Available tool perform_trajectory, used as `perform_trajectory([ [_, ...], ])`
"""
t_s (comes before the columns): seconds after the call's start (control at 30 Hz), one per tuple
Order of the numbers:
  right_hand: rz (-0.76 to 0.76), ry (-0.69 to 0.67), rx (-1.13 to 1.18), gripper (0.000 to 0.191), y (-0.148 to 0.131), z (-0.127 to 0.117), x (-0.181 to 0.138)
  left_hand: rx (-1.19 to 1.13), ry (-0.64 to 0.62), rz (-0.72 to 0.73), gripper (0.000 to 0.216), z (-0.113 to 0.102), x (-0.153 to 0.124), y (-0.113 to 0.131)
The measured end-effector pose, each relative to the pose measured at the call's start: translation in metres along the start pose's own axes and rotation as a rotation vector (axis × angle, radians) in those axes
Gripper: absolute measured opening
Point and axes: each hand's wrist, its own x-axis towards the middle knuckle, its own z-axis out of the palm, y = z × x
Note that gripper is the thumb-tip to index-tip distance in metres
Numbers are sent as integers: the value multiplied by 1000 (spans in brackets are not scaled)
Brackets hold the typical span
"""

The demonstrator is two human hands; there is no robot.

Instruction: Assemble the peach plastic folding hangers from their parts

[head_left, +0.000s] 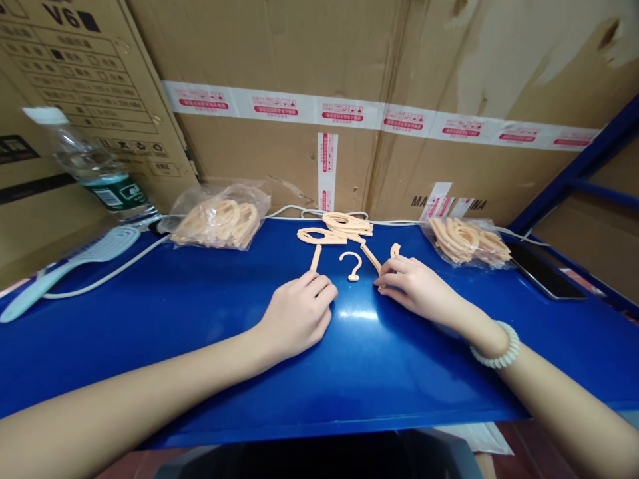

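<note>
My left hand (302,309) is closed on the lower end of a beige plastic hanger arm (316,257), whose straight tip sticks out beyond the fingers. Across from it, my right hand (417,287) pinches another beige hanger arm (370,257). A curved beige end (395,250) shows behind the right fingers; whether it belongs to the same piece I cannot tell. Between both hands a beige hanger hook (358,268) lies flat on the blue table (239,372), touched by neither. Just behind it sits a small pile of beige hanger parts (344,225).
Clear bags of beige hanger parts lie at left (219,219) and right (469,241). A phone (546,271) rests beside the right bag. Far left are a hairbrush (100,247) and a tilted water bottle (102,176). A white cable (104,283) runs along the back, before cardboard boxes (279,153).
</note>
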Motion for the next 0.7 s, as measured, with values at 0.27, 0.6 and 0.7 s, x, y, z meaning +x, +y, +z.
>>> perform_trajectory([
  [0.27, 39, -67, -14, 12, 1, -10, -2, 0, 14, 3, 16, -1, 1, 0],
  [0.6, 36, -30, 110, 14, 2, -8, -2, -9, 14, 4, 16, 1, -1, -1],
  [0.7, 50, 12, 125, 20, 9, -16, -4, -13, 15, 2, 15, 0, -1, -1],
])
